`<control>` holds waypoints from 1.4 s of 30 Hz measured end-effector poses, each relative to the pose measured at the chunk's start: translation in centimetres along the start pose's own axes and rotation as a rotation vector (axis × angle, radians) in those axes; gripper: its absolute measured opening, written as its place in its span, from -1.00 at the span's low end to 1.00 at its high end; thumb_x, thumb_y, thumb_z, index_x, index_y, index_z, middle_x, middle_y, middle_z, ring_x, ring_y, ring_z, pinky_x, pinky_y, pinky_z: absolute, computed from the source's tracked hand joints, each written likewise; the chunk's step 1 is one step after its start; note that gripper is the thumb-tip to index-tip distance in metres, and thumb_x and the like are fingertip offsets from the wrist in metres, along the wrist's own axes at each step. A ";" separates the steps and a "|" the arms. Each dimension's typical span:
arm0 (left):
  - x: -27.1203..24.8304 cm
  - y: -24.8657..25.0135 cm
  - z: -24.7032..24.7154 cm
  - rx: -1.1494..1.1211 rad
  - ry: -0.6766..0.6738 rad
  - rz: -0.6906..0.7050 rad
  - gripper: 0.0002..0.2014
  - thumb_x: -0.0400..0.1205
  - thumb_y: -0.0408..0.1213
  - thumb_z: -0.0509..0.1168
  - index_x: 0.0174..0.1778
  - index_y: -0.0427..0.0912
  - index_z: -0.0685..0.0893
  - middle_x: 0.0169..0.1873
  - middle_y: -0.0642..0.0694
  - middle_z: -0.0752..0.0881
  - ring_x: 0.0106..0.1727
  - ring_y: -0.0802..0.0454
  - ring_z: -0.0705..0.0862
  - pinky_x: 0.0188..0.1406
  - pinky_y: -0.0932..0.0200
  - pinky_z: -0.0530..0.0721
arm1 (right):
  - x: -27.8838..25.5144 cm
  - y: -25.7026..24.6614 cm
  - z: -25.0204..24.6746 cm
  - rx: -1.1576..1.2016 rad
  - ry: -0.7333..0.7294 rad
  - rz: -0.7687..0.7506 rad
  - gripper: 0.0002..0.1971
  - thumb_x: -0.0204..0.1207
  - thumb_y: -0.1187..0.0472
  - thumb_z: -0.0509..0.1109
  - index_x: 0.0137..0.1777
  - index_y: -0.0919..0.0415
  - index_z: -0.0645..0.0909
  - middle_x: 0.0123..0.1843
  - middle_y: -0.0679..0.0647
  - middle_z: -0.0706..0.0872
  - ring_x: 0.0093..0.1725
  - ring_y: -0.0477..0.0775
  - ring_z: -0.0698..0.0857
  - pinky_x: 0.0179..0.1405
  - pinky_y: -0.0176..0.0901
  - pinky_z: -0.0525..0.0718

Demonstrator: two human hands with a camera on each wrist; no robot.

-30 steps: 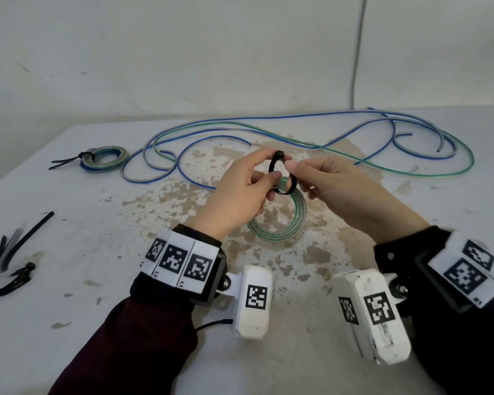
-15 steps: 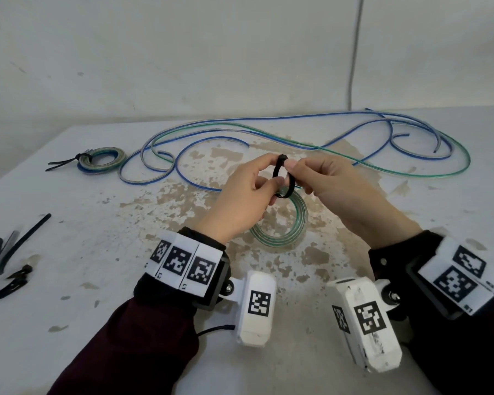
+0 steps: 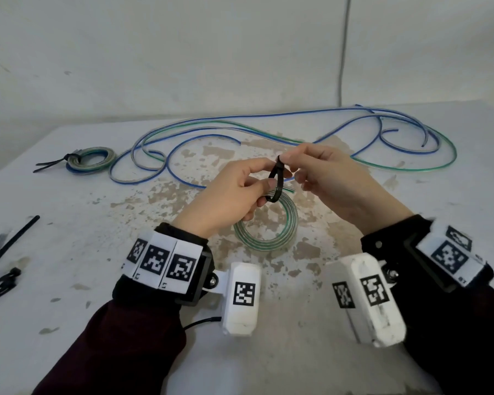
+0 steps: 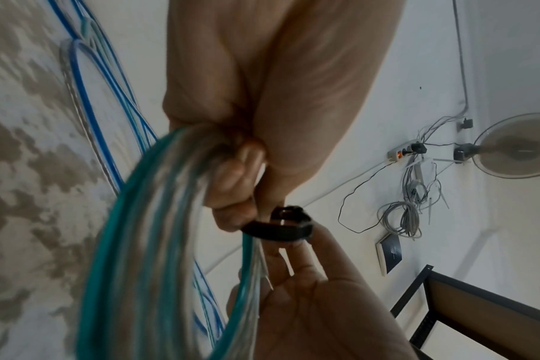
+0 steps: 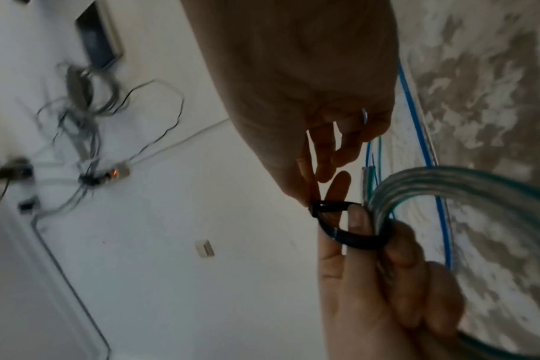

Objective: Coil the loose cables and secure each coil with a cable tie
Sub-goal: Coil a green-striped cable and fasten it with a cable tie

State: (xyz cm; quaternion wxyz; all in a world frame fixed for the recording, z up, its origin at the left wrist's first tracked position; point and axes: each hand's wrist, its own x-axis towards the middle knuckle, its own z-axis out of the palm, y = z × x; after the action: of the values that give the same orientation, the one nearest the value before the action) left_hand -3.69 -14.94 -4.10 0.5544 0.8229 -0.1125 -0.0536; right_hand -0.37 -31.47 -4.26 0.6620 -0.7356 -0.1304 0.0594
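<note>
Above the table's middle, my left hand (image 3: 264, 181) grips the top of a clear-and-green cable coil (image 3: 268, 238); the coil hangs down from it. A black cable tie (image 3: 276, 181) is looped round the coil's strands at that spot. My right hand (image 3: 290, 163) pinches the upper end of the tie between thumb and forefinger. In the left wrist view the tie (image 4: 278, 229) crosses the coil (image 4: 158, 231) just under my fingers. In the right wrist view my fingertips (image 5: 309, 194) pinch the tie (image 5: 352, 240) beside the coil (image 5: 447, 185).
Long loose blue and green cables (image 3: 268, 129) sprawl across the back of the worn white table (image 3: 97, 280). A tied coil (image 3: 90, 161) lies at the back left. Spare black ties (image 3: 3, 258) lie at the left edge. A wall rises behind the table.
The tie's loop has gone from round to narrow and long, drawn in round the coil. Both hands stay close together in nearly the same place.
</note>
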 end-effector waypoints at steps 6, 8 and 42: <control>-0.5 1.0 0.4 -0.008 -0.090 0.015 -0.73 0.76 -0.30 0.12 0.18 0.02 0.70 -0.49 -0.08 0.45 -0.61 0.12 0.28 -0.60 0.30 0.36 | 0.4 -0.5 -0.6 0.089 0.132 -0.021 -0.80 0.59 0.26 0.35 -0.28 0.10 0.62 -0.38 -0.08 0.60 -0.31 -0.15 0.57 -0.25 -0.28 0.45; -0.5 1.3 0.5 -0.046 -0.117 0.011 -0.72 0.76 -0.30 0.11 0.21 -0.02 0.70 -0.48 -0.08 0.42 -0.60 0.12 0.25 -0.61 0.31 0.34 | 0.3 -0.5 -0.9 0.097 0.173 -0.044 -0.82 0.61 0.25 0.34 -0.25 0.11 0.61 -0.36 -0.06 0.60 -0.30 -0.15 0.58 -0.25 -0.29 0.48; -0.7 1.1 0.7 -0.125 -0.039 0.024 -0.83 0.77 -0.33 0.07 0.08 -0.28 0.55 -0.51 -0.06 0.42 -0.64 0.16 0.24 -0.63 0.30 0.37 | -0.7 -1.0 -0.2 0.085 0.021 0.017 -0.84 0.60 0.14 0.36 -0.18 0.18 0.60 -0.15 0.09 0.67 -0.26 -0.07 0.69 -0.48 -0.26 0.64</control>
State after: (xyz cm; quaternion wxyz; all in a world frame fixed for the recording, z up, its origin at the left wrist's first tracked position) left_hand -4.67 -15.79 -3.39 0.6029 0.7841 -0.1299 -0.0699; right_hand -1.06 -31.77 -3.29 0.6937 -0.7083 -0.1145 0.0626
